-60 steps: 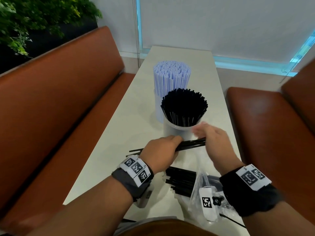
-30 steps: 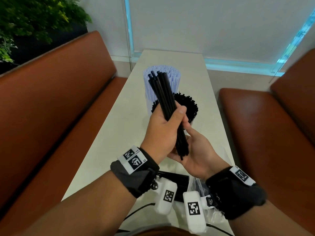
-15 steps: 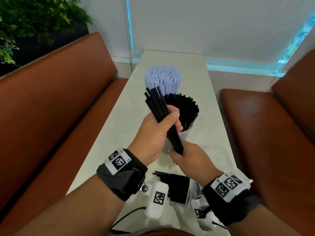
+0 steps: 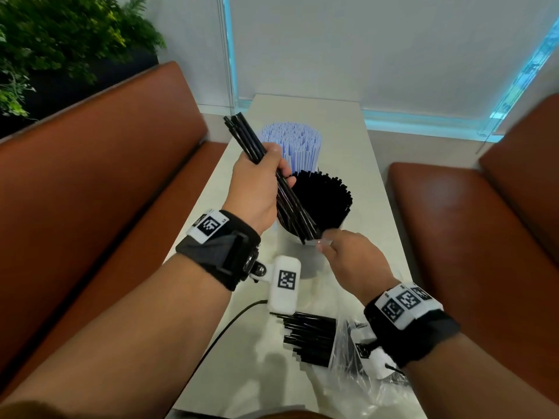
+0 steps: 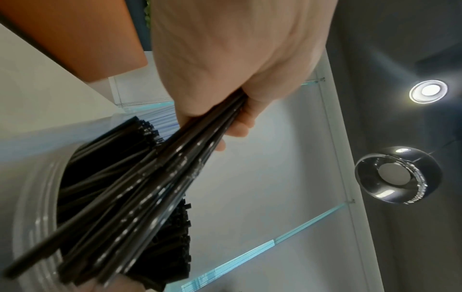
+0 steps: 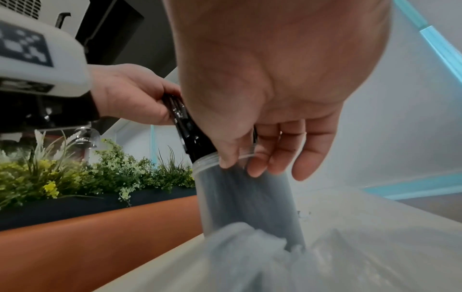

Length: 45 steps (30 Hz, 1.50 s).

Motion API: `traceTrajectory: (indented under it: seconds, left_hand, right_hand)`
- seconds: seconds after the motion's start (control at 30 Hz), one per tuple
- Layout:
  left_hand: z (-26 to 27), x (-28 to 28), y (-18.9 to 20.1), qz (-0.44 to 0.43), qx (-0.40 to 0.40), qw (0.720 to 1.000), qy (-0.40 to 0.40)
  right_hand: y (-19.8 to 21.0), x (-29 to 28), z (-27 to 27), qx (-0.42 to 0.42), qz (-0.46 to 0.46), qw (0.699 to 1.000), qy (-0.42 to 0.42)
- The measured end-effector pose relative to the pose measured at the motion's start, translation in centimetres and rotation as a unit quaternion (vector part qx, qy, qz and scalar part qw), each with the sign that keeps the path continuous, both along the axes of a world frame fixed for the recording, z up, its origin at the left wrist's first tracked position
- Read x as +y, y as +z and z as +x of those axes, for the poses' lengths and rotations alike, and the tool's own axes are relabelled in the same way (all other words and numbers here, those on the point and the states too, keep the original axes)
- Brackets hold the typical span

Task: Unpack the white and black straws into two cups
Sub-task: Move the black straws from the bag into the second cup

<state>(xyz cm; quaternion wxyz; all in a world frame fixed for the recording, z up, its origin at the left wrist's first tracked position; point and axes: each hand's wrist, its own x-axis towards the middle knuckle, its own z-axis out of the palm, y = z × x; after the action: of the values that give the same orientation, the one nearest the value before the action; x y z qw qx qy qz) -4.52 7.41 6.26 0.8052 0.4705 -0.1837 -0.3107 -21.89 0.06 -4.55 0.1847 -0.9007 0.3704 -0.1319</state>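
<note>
Black straw bundle going into the near cup, tilted.

Left hand [image 4: 257, 189] clamps the bundle of black straws [image 4: 273, 173]; long axis slants, lower ends at the cup's near rim, beside packed straws. Right hand [image 4: 351, 261] fingers [image 6: 260, 158] curl on the clear cup [image 6: 245, 197] rim. White straws [image 4: 293, 143] stand behind; more black straws [image 4: 308, 337] lie on the bench [image 4: 372, 176].

the black straws [image 4: 257, 146] in my left hand [image 4: 257, 189] look like glossy smooth plastic, catching glints along their length. the cup [image 6: 240, 197] under my right hand [image 4: 351, 258] is frosted, translucent plastic with a ridged rim. near my right wrist a thin clear plastic bag [image 4: 363, 385] lies crinkled. the table [image 4: 251, 370] is matt and pale; the bench [image 4: 106, 182] beyond my left hand looks like smooth leather.
</note>
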Motion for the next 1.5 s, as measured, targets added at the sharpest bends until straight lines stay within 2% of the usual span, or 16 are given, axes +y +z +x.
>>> traceTrajectory:
  seconds: [0.13,0.27,0.33,0.43,0.5,0.63,0.73,0.8,0.93,0.97,1.13,1.17,1.27,1.3,1.43,1.5]
  left_hand:
    - [0.5,-1.0,-0.5,-0.026,-0.013,0.997,0.069]
    - [-0.2,-0.9,-2.2,0.049,-0.212,0.972,0.092]
    - [-0.4,-0.6,-3.6,0.106,-0.316,0.941,0.066]
    - [-0.6,0.0,-5.4,0.204,-0.486,0.849,0.034]
    - [-0.6,0.3,-5.9,0.248,-0.518,0.818,0.02]
    - [0.2,1.3,-5.2,0.246,-0.443,0.861,-0.05]
    - [0.6,1.4,-3.8,0.186,-0.44,0.878,0.015]
    - [0.1,1.3,-3.1,0.16,-0.522,0.836,0.046]
    - [-1.3,1.4,-4.2,0.227,-0.708,0.666,-0.06]
    - [-1.4,1.6,-4.7,0.246,-0.722,0.641,-0.082]
    - [-1.1,1.7,-4.6,0.19,-0.698,0.69,-0.007]
    - [-1.3,1.6,-4.7,0.204,-0.709,0.675,-0.017]
    - [-2.0,1.7,-6.0,0.294,-0.776,0.55,-0.099]
    - [-2.0,1.9,-6.0,0.299,-0.772,0.55,-0.108]
    - [-1.5,3.4,-5.2,0.178,-0.7,0.691,-0.021]
    - [-1.4,5.0,-5.8,0.125,-0.666,0.734,0.036]
  right_hand:
    - [-0.3,-0.5,-0.1,-0.016,0.001,1.0,0.014]
    - [-0.5,-0.8,0.0,-0.031,-0.003,0.999,0.017]
    - [-0.6,-0.9,0.0,-0.04,-0.009,0.999,0.017]
    - [-0.7,-0.9,-0.2,-0.049,-0.018,0.998,0.02]
    - [-0.8,-0.9,-0.1,-0.053,-0.016,0.998,0.021]
    - [-0.7,-0.9,-0.1,-0.048,-0.019,0.998,0.022]
    - [-0.8,-1.0,-0.1,-0.044,-0.013,0.999,0.018]
    - [-0.8,-0.9,-0.1,-0.037,-0.014,0.999,0.017]
    - [-0.6,-0.8,-0.1,-0.029,-0.019,0.999,0.014]
    - [-0.5,-0.7,-0.1,-0.029,-0.02,0.999,0.016]
    - [-0.2,-0.6,-0.1,-0.029,-0.024,0.999,0.013]
    - [-0.2,-0.6,-0.1,-0.027,-0.025,0.999,0.013]
    - [0.0,-0.5,-0.1,-0.012,-0.032,0.999,0.02]
    - [0.1,-0.3,-0.1,-0.009,-0.032,0.999,0.022]
    - [0.7,0.4,-0.5,-0.012,-0.016,1.0,0.014]
    - [0.6,1.4,-1.2,-0.03,-0.025,0.999,-0.029]
